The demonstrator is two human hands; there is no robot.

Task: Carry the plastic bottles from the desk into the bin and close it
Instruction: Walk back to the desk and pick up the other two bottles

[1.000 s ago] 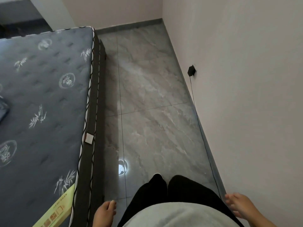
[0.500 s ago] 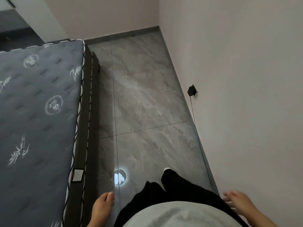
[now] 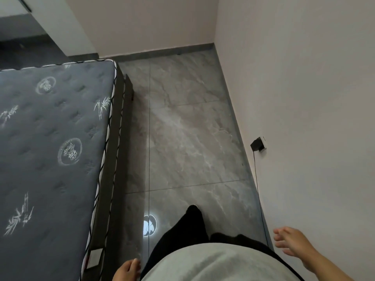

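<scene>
No plastic bottle, desk or bin is in view. My left hand hangs at the bottom edge beside my hip, fingers loosely curled, holding nothing. My right hand swings out at the lower right near the wall, fingers relaxed and spread, also holding nothing. My black-trousered leg steps forward over the grey tiled floor.
A dark patterned mattress on a dark bed frame fills the left side. A grey tiled aisle runs between bed and right wall. A black plug sits in a wall socket, its cable dropping along the skirting. A white wall closes the far end.
I have walked forward along the aisle: the bed's far corner and end wall have come closer, and the wall plug has slid down the frame. My right hand has lifted slightly outward.
</scene>
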